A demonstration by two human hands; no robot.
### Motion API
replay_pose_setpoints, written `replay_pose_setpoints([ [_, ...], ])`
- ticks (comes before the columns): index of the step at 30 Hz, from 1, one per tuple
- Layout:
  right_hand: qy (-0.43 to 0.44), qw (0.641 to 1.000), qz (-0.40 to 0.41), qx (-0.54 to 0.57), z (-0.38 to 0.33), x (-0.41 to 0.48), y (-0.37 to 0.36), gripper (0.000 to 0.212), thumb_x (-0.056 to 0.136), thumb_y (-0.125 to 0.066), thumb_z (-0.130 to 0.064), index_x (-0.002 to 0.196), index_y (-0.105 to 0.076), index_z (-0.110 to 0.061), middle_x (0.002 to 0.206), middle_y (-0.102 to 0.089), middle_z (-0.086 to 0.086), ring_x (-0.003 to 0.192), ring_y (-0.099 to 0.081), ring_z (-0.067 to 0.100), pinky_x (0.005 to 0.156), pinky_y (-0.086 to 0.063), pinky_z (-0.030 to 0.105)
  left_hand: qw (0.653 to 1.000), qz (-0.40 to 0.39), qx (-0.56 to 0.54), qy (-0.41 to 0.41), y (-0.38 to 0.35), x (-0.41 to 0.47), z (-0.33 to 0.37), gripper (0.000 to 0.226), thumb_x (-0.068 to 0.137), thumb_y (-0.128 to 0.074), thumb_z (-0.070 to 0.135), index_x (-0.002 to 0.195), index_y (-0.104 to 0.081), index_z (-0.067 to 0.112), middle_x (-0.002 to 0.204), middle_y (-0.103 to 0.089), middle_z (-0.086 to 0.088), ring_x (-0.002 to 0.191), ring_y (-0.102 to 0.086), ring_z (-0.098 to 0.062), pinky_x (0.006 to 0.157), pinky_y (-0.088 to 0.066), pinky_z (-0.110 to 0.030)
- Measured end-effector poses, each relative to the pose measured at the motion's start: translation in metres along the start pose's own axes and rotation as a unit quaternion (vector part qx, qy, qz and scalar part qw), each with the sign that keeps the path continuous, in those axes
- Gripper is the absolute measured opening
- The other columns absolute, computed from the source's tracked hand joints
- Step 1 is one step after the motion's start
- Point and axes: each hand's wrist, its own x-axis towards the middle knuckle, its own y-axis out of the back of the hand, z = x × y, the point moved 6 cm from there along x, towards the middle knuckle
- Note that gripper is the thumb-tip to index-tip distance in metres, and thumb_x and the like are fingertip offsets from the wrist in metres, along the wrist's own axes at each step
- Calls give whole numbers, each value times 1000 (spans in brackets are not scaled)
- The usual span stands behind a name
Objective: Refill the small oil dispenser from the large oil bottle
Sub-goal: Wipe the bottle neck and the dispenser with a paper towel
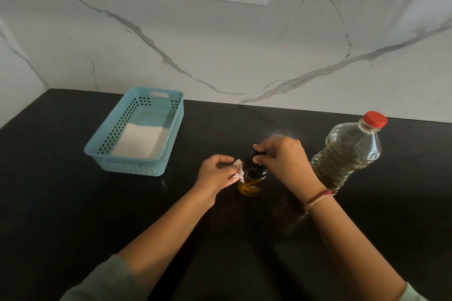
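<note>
The right hand (281, 156) pinched the black top of the small oil dispenser (252, 176), which stood between both hands on the dark counter (73, 203). The left hand (216, 173) held a crumpled tissue (239, 170) against the dispenser's side. The large oil bottle (349, 154), with its red cap on, stood just to the right of the right hand.

Black counter (73, 203) bears blue basket (137, 166), dispenser (250, 186), oil bottle (347, 154).

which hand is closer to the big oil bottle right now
The right hand. It grips the black cap of the small dispenser, just beside the large oil bottle. The left hand pinches a white tissue on the far side of the dispenser.
</note>
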Motion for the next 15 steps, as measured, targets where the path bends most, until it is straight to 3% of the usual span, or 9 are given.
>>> replay_pose_setpoints([
  [3,5,1000,4,-5,-1,0,1,29,81,-72,-16,110,-70,-14,109,-69,1,95,-65,14,83,-48,19,999,3,28,-31,-2,-6,1,32,82,-70,5,98,-65,33,97,-70,-2,86,-70,-12,71,-59,-27],
  [6,-2,1000,-3,-10,-1,0,1,31,82,-72,-16,113,-69,-14,111,-68,2,97,-64,15,84,-48,20,999,6,38,-17,-4,-11,-15,22,85,-66,3,95,-68,23,99,-70,-2,88,-69,-12,68,-57,-22],
  [10,-3,1000,-9,-10,-1,0,1,32,81,-72,-16,113,-69,-14,112,-68,1,97,-64,14,83,-48,19,999,24,22,40,-4,-15,-38,17,85,-64,-2,95,-67,12,104,-68,-10,93,-68,-18,76,-58,-29],
  [15,2,1000,1,-19,0,0,2,30,81,-73,-19,111,-70,-16,110,-69,0,96,-65,15,87,-50,25,998,21,-49,16,-7,-19,-20,17,81,-71,2,94,-69,12,99,-70,-7,88,-70,-17,65,-55,-21],
])
